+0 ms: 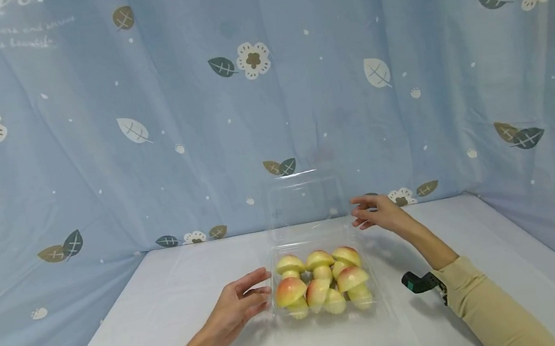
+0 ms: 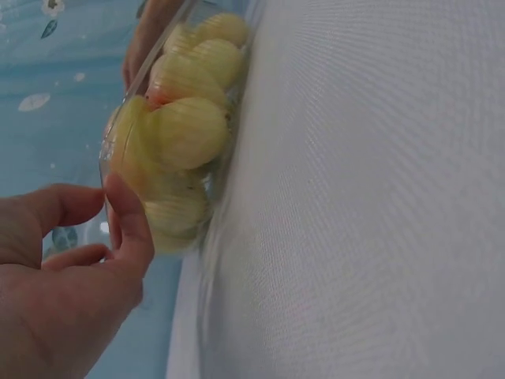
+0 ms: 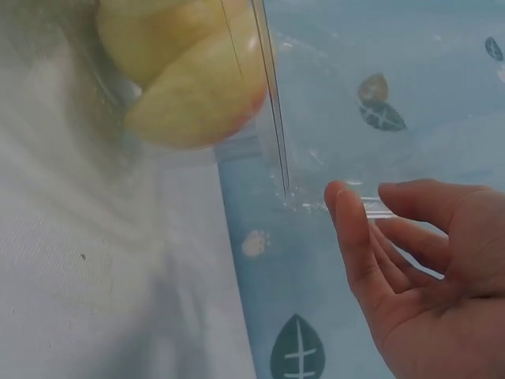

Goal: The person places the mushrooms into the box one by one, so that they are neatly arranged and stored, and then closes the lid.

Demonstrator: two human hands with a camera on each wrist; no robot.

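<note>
Nearest the camera, the left hand (image 1: 238,307) lies on the white desk (image 1: 134,332) with its grip loose, fingers nearly straight and reaching toward the left wall of the clear plastic box (image 1: 376,295); in the left wrist view the thumb tip (image 2: 118,193) seems to touch the rim of that box, though nothing is curled round it. The box sits in the middle of the desk, and it is already full: six toy mushrooms (image 1: 321,283), yellow with a reddish blush, stand packed in two rows of three, touching one another. So the filling looks done, as far as one can judge, and no loose mushroom shows on the desk. What appears to be left is the closing. The hinged clear lid (image 1: 306,204) stands upright behind the box, wide open and not yet brought down. Farther back, the right hand (image 1: 377,212) hovers by the lid's right edge with its grip apart, fingers spread and relaxed; the right wrist view shows the fingertips (image 3: 343,205) just beside the lid's corner, and whether they touch it cannot be told. Behind everything hangs a blue curtain (image 1: 89,135) printed with flowers and leaves.
</note>
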